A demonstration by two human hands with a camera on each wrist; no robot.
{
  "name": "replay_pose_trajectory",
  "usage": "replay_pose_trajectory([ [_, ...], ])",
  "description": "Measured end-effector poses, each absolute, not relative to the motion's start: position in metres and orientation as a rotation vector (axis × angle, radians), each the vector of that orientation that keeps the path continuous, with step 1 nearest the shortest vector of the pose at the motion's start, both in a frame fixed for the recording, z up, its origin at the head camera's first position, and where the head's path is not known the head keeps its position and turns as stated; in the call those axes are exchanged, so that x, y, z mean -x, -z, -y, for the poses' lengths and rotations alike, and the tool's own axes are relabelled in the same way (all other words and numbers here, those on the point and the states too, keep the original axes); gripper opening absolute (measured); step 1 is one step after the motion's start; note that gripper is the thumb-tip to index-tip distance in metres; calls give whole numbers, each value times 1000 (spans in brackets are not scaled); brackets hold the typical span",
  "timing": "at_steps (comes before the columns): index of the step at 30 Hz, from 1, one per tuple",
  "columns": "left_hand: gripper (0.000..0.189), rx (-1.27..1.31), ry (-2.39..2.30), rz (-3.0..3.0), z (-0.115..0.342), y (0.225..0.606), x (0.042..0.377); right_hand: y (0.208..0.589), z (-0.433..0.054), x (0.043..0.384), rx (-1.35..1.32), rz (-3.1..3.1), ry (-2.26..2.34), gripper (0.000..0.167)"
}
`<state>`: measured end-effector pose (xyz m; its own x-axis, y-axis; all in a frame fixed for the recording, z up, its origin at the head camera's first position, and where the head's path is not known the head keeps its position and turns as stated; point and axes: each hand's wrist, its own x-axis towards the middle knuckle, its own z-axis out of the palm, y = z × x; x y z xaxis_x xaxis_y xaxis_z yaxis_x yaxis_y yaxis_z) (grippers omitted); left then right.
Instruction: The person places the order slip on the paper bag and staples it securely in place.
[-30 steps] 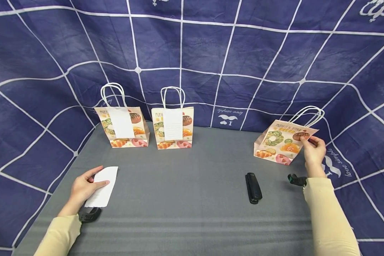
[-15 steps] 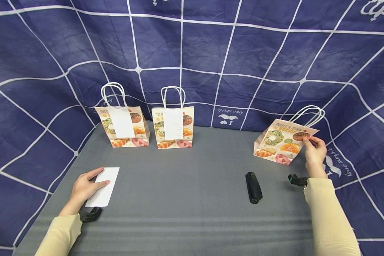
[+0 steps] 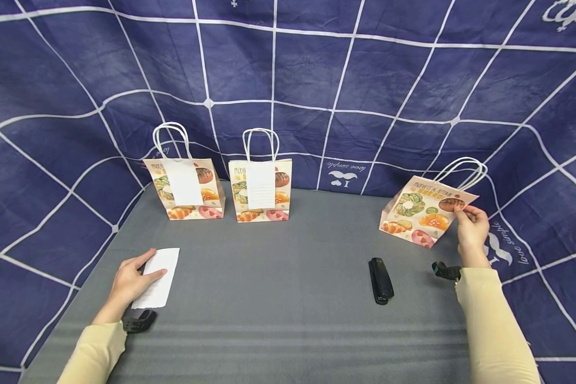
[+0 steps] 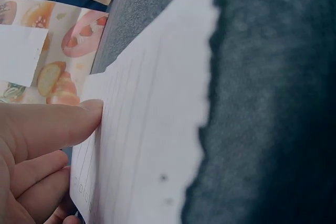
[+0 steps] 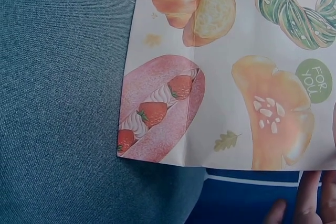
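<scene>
Navy gridded backdrop point(image 3: 307, 69) | grey tabletop point(image 3: 269, 277) | left hand point(image 3: 130, 278) pinches paper point(image 3: 160, 290) | right hand point(image 3: 472, 230) pinches rightmost bag point(image 3: 423, 214)

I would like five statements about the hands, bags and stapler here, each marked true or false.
1. The left hand pinches a white, lined paper sheet. True.
2. The long black stapler lies on the grey fabric tabletop. True.
3. The right hand holds this stapler. False: it holds the tilted, bread-printed paper bag.
4. The upright middle paper bag bears a white rectangular sheet. True.
5. The tilted bag bears such a sheet too. False: its visible front shows none.
</scene>
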<state>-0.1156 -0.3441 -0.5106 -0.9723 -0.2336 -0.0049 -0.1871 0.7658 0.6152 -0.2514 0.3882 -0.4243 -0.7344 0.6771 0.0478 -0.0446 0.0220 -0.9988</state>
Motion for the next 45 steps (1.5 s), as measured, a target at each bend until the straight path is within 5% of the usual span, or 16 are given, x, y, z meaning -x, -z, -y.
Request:
replay_pose_trajectory([
  [11,64,-364,1064,2760,342,513,116,430,-388,252,525,1648,-1911,17],
  [21,83,-332,1351,2595,338,508,121,429,-383,250,477,1576,-2001,18],
  [39,23,-338,1597,2266,301,489,134,419,-365,242,404,1624,-2034,17],
  [45,27,-255,1574,2199,318,542,162,413,-354,241,355,1602,-2070,17],
])
